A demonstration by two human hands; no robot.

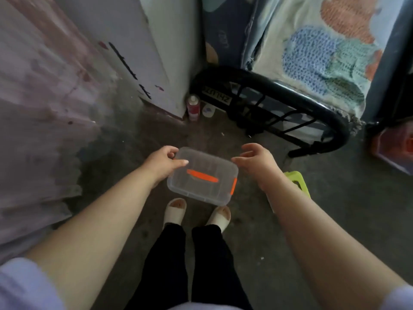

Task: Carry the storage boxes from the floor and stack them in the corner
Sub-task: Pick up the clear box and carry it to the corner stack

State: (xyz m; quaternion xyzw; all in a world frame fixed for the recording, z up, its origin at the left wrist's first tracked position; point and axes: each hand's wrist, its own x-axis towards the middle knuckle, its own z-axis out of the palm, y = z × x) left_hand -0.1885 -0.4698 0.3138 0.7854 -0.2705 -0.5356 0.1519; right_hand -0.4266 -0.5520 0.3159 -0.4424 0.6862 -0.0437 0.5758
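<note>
Clear plastic with orange fittings, the storage box (202, 176) is held up in front of the person, above the slippered feet (196, 212) and the grey concrete floor (335, 220). Its lid carries an orange handle (202, 175) lying flat across the middle and an orange latch (233, 186) on the right end. The box looks empty; the floor shows through it.

The left hand (163, 163) grips the far left corner of the box, thumb stretched over the lid and the other fingers curled around the edge. The right hand (257, 163) is spread, fingers loosely curved, its thumb tip at the box's far right corner; whether it actually touches the plastic cannot be told. Both forearms are bare, with pale sleeves at the bottom edge of the view.

Just right of the right wrist a lime-green stool (298, 182) stands on the floor. Further ahead, in the corner where a white wall (156, 52) meets a black metal bed frame (279, 104), stand a red bottle (193, 107) and, beside it, a small clear bottle (209, 109). A patterned blanket (324, 52) hangs over the bed end. A pinkish curtain (40, 97) fills the left side, somewhat blurred.
</note>
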